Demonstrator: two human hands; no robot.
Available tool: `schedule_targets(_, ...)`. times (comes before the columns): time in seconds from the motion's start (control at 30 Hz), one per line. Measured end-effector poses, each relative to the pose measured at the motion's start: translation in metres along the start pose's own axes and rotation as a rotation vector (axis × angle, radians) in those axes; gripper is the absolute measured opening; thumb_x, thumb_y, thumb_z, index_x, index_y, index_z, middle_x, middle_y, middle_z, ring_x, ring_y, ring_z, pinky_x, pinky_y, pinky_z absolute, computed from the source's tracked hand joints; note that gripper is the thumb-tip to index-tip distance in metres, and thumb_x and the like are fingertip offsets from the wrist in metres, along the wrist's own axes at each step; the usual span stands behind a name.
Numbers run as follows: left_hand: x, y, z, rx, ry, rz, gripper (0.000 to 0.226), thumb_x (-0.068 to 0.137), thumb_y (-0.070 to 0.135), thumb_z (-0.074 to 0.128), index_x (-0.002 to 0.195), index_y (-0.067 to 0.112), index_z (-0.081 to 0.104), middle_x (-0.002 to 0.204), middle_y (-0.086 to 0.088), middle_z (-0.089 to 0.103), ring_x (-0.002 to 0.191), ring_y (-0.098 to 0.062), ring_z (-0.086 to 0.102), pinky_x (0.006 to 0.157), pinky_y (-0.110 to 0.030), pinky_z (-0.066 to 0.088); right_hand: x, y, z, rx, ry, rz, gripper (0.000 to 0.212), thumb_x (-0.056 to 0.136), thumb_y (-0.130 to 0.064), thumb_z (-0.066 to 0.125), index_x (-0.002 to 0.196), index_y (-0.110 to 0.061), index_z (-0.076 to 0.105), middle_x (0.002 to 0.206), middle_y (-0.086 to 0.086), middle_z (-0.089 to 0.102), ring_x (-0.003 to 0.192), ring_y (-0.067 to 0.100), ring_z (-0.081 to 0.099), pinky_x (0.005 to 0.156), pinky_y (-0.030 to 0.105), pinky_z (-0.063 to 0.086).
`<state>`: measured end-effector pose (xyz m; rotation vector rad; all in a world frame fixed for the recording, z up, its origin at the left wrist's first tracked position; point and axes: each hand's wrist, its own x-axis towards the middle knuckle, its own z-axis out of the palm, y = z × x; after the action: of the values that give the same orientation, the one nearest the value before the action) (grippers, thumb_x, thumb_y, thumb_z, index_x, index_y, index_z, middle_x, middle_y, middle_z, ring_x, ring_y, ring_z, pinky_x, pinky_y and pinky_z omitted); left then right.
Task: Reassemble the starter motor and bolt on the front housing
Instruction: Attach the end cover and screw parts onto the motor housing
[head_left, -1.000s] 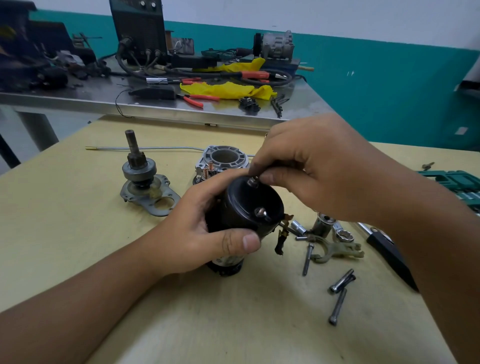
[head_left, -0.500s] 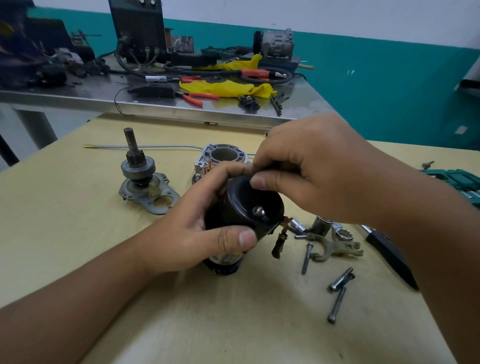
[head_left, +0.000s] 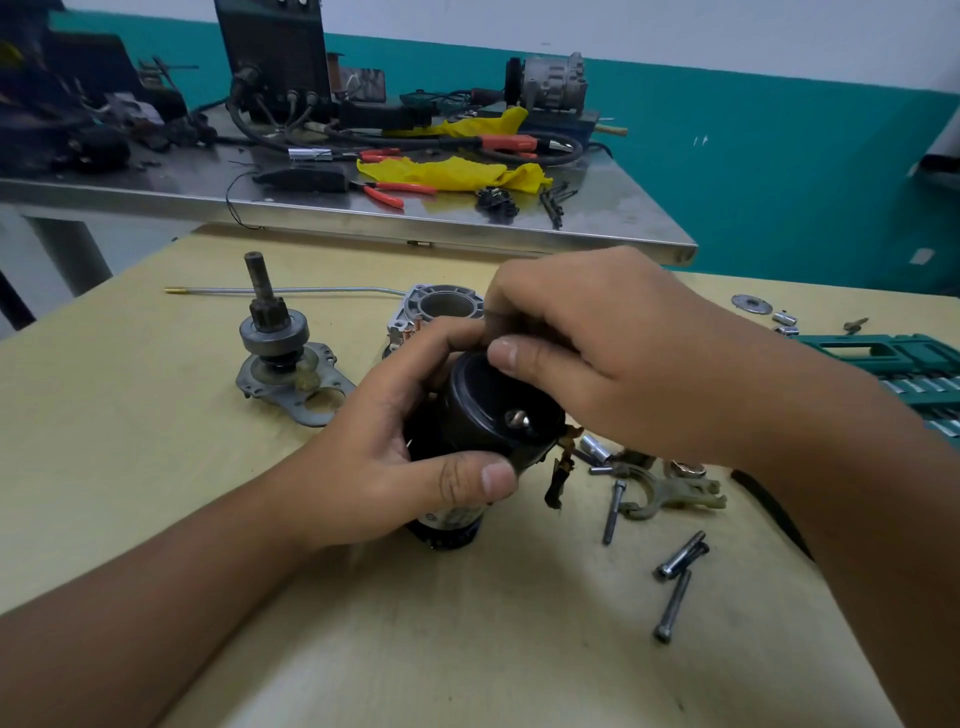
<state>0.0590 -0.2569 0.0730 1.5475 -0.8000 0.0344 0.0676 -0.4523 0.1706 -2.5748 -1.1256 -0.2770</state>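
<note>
the left hand (head_left: 415, 457) wraps around the black motor body (head_left: 483, 415), thumb across its near side and fingers curled over the far side, holding it near the middle of the yellow table (head_left: 467, 623). the body's long axis is tilted – its lower, labelled end sits down toward the table and toward the camera, while the capped end leans up and away to the right. on that end cap (head_left: 498, 395) a slotted screw head (head_left: 517, 418) shows near the rim. the right hand (head_left: 613, 353) comes in from the right and curls over the top edge of the cap, thumb tip pressed on the rim and fingers bent behind it; whether it pinches something small there i cannot tell. a short lead with a copper terminal (head_left: 561, 467) hangs from the cap's right side. just behind the hands stands the grey front housing (head_left: 441, 301), open end up. well to the left the drive shaft with pinion (head_left: 272, 327) stands upright on a flat metal plate (head_left: 306, 395). to the right of the motor lie a shift fork (head_left: 670, 491), a few sockets (head_left: 595, 448) and loose long bolts (head_left: 672, 605) – all apart from the hands. a green socket case (head_left: 893, 364) sits at the right edge.
</note>
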Motion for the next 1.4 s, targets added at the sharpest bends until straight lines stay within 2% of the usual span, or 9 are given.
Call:
schedule_targets(0.07,0.000,0.000,0.001,0.028,0.017,0.006,0.070,0.080,0.024,0.082,0.139,0.010,0.047,0.122,0.004,0.065,0.115,-0.014,0.064,0.096,-0.027,0.050,0.002,0.000,0.001,-0.003,-0.042,0.009,0.011,0.103,-0.034,0.054,0.093,-0.028,0.052,0.081,-0.013,0.055,0.076,0.003,0.051,0.059,0.023,0.035)
schedule_targets(0.27,0.001,0.001,0.002,0.061,0.032,0.023,0.062,0.081,0.017,0.074,0.136,0.007,0.048,0.121,0.003,0.065,0.115,-0.015,0.064,0.096,-0.026,0.050,0.004,-0.005,0.004,-0.081,-0.074,-0.005,0.016,0.105,-0.039,0.045,0.093,-0.031,0.040,0.082,-0.009,0.053,0.073,0.015,0.052,0.061,0.039,0.044)
schedule_targets(0.47,0.001,0.002,0.004,0.050,0.062,0.010,0.072,0.082,0.033,0.082,0.137,0.003,0.049,0.121,-0.011,0.065,0.116,-0.024,0.066,0.096,-0.032,0.052,0.004,-0.004,0.006,-0.111,-0.055,0.016,0.021,0.107,-0.041,0.042,0.090,-0.031,0.035,0.079,-0.009,0.050,0.069,0.012,0.050,0.056,0.036,0.040)
schedule_targets(0.77,0.001,0.003,0.014,0.214,0.197,0.099,0.052,0.079,0.033,0.081,0.124,0.020,0.056,0.109,0.006,0.068,0.100,-0.021,0.070,0.085,-0.031,0.055,0.007,-0.004,0.011,-0.169,-0.043,0.111,0.035,0.107,-0.042,0.041,0.076,-0.031,0.032,0.073,-0.006,0.048,0.067,0.020,0.051,0.056,0.037,0.038)
schedule_targets(0.93,0.000,0.004,0.010,0.199,0.148,0.089,0.059,0.076,0.030,0.084,0.129,0.021,0.057,0.116,0.002,0.070,0.109,-0.023,0.070,0.090,-0.033,0.057,0.002,-0.005,0.005,-0.126,-0.079,0.077,0.036,0.107,-0.039,0.043,0.074,-0.031,0.031,0.077,-0.008,0.050,0.069,0.015,0.050,0.058,0.037,0.041)
schedule_targets(1.07,-0.002,0.005,0.003,0.137,0.120,0.080,0.066,0.078,0.048,0.086,0.133,0.026,0.057,0.120,0.009,0.070,0.113,-0.016,0.071,0.092,-0.025,0.055,0.001,-0.001,0.000,-0.010,-0.055,0.042,0.024,0.103,-0.033,0.054,0.083,-0.032,0.042,0.077,-0.013,0.049,0.072,0.006,0.049,0.057,0.027,0.035)
schedule_targets(1.2,0.000,0.002,0.004,0.154,0.111,0.108,0.063,0.076,0.033,0.088,0.131,0.023,0.058,0.119,0.004,0.070,0.113,-0.024,0.071,0.092,-0.030,0.056,0.003,-0.001,0.003,-0.100,-0.009,0.016,0.039,0.106,-0.042,0.045,0.069,-0.037,0.034,0.067,-0.013,0.046,0.063,0.005,0.047,0.054,0.030,0.029)
schedule_targets(1.27,0.000,0.003,0.004,0.145,0.106,0.125,0.061,0.078,0.038,0.088,0.129,0.022,0.058,0.116,0.004,0.070,0.109,-0.023,0.071,0.090,-0.029,0.055,0.005,-0.003,0.008,-0.161,0.007,0.018,0.043,0.106,-0.049,0.039,0.066,-0.037,0.031,0.063,-0.013,0.043,0.059,0.004,0.043,0.053,0.032,0.027)
schedule_targets(1.4,0.000,0.001,0.000,0.138,0.090,0.113,0.066,0.080,0.043,0.086,0.129,0.010,0.057,0.116,0.000,0.070,0.109,-0.026,0.071,0.090,-0.030,0.055,0.004,-0.003,0.009,-0.143,0.052,0.028,0.045,0.098,-0.063,0.029,0.071,-0.031,0.047,0.063,-0.010,0.050,0.058,0.007,0.049,0.051,0.032,0.035)
